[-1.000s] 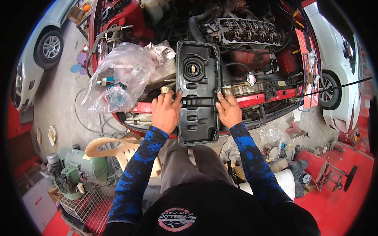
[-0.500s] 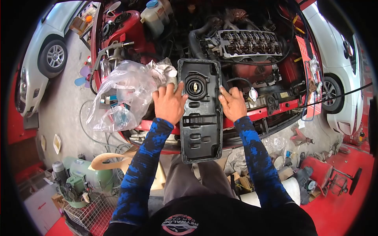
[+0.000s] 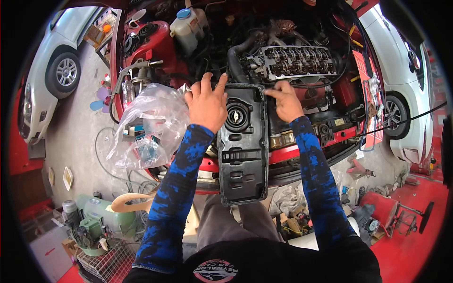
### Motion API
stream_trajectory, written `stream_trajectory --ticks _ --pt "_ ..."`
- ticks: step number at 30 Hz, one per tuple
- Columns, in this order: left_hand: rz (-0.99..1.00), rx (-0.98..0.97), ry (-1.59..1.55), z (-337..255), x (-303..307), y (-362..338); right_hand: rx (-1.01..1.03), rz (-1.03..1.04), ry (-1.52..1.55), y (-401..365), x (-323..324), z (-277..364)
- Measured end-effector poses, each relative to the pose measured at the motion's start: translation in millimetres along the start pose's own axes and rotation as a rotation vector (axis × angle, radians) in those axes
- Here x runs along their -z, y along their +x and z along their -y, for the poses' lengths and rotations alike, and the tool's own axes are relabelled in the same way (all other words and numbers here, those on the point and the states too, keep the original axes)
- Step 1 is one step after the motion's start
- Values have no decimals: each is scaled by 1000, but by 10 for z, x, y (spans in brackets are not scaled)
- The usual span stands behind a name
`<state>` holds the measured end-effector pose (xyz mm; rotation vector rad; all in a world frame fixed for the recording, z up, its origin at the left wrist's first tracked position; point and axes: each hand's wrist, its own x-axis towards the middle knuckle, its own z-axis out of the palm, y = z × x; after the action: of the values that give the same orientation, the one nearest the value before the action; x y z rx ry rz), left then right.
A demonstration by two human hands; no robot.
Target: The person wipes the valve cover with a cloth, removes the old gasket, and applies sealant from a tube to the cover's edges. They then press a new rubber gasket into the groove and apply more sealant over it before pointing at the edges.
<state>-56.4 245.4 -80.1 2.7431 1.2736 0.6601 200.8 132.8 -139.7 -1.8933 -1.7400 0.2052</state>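
Observation:
A black valve cover (image 3: 243,162) lies with its hollow underside up, its long side running toward my body. A dark gasket strip follows its rim. My left hand (image 3: 207,101) is at the far left corner, fingers spread and the index fingertip by the far edge. At the far right corner, my right hand (image 3: 288,101) has its index finger stretched onto the rim while the other fingers bend. Neither hand has its fingers wrapped round the cover. Beyond it, the engine's cylinder head (image 3: 299,62) shows its exposed valve gear.
A clear plastic bag (image 3: 153,111) with small boxes rests left of the cover. A white fluid reservoir (image 3: 188,28) stands at the back left. The red front edge (image 3: 335,137) of the car crosses behind the cover. A red perforated tray (image 3: 370,94) lies at the right.
Both hands have moved forward along the rim to the far corners. My left fingers have spread. The cover sits slightly lower in view, and the radiator cap is now hidden by my right arm.

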Motion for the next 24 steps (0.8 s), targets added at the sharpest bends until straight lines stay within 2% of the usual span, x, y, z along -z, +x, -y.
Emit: stream_trajectory --ticks 2,4,8,10,11,12,14,16,18,22,24 --pt "-34 -60 -27 -27 91 -161 1 92 -44 -37 67 126" --pt "29 -35 -39 -73 167 -344 34 290 -99 -56 83 142" --pt "114 -30 -108 -100 242 -728 48 334 -94 -156 104 119" --pt "169 9 -136 -100 296 -933 38 392 46 -296 90 149" --pt "198 35 -182 -118 355 -1015 -35 484 68 -318 140 241" --pt "197 40 -185 -130 384 -1104 -33 490 66 -300 118 228" --pt "223 75 -228 -155 411 -1276 -11 360 182 -220 78 206" --pt "237 99 -256 -167 409 -1414 22 251 55 -131 41 184" --pt "213 126 -271 -144 401 -1534 -5 319 -74 -143 62 210" --pt "230 198 -289 -97 401 -1759 69 408 -100 -490 186 353" --pt "245 231 -329 -90 387 -1882 12 450 -75 -797 238 557"
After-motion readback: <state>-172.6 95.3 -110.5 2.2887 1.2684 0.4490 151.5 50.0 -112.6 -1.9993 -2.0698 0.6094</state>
